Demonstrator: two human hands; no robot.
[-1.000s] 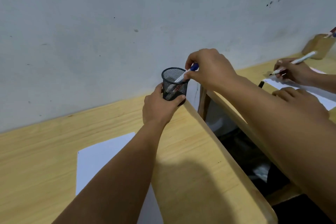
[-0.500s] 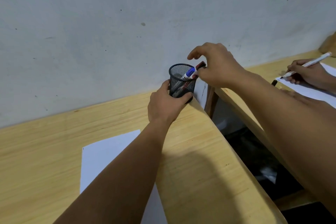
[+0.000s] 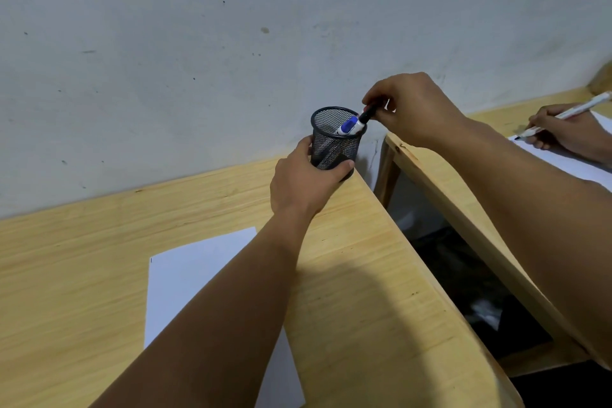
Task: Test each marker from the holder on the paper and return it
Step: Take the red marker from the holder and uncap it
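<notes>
My left hand (image 3: 303, 180) wraps the black mesh holder (image 3: 336, 142) at the far right corner of my wooden desk (image 3: 364, 308), against the wall (image 3: 198, 43); my right hand (image 3: 410, 109) pinches a dark-capped marker (image 3: 368, 115) at the holder's right rim, beside a blue-capped marker (image 3: 349, 126) leaning inside. The paper (image 3: 185, 278) lies near-left, partly hidden under my left forearm. Far right, across the gap, a neighbouring desk (image 3: 440, 182) has another person's hand (image 3: 563, 129) writing with a white pen (image 3: 576, 108).

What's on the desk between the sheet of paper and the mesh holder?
In the head view, only bare desk between paper and mesh holder, crossed above by the left forearm.
</notes>
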